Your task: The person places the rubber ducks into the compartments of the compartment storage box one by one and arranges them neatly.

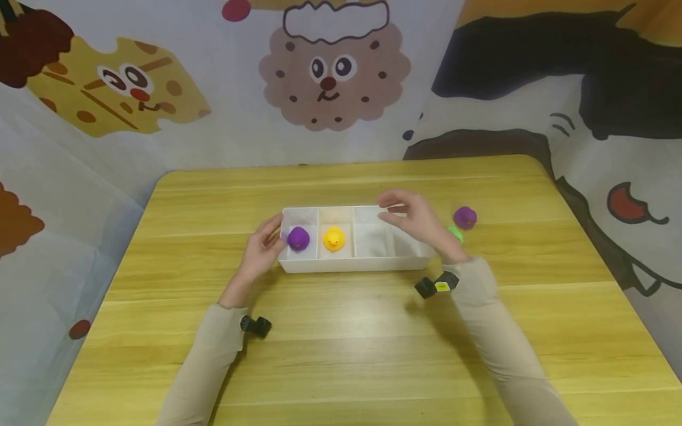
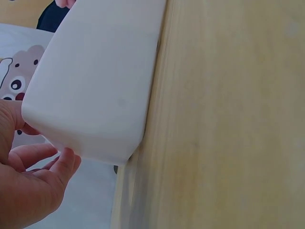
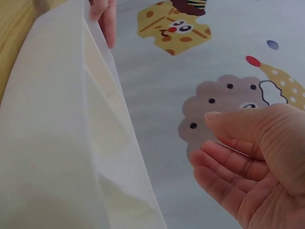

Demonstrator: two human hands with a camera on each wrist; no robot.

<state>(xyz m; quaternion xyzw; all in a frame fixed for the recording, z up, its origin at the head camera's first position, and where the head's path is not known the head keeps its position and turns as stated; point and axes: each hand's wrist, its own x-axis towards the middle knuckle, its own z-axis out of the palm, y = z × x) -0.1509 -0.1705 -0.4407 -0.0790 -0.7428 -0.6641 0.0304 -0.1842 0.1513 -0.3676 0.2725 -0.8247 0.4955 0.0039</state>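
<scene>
White tray (image 1: 351,264) is pinched at one end by the left grip (image 1: 262,248); right grip (image 1: 414,218) hovers nearby, loosely curved, empty.

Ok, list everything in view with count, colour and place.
table: 1, yellow wood-grain, foreground
white tray: 1, white, on table
purple toy: 1, purple, tray's leftmost compartment
yellow duck: 1, yellow, next compartment
second purple toy: 1, purple, table right of tray
green thing: 1, green, nearby, partly hidden
printed backdrop: 1, pale with cartoons, behind table
wrist cameras: 2, black, one per arm
sleeves: 2, beige, arms
left hand: 1, bare, holding tray's left end
right hand: 1, bare, near tray's right half
</scene>
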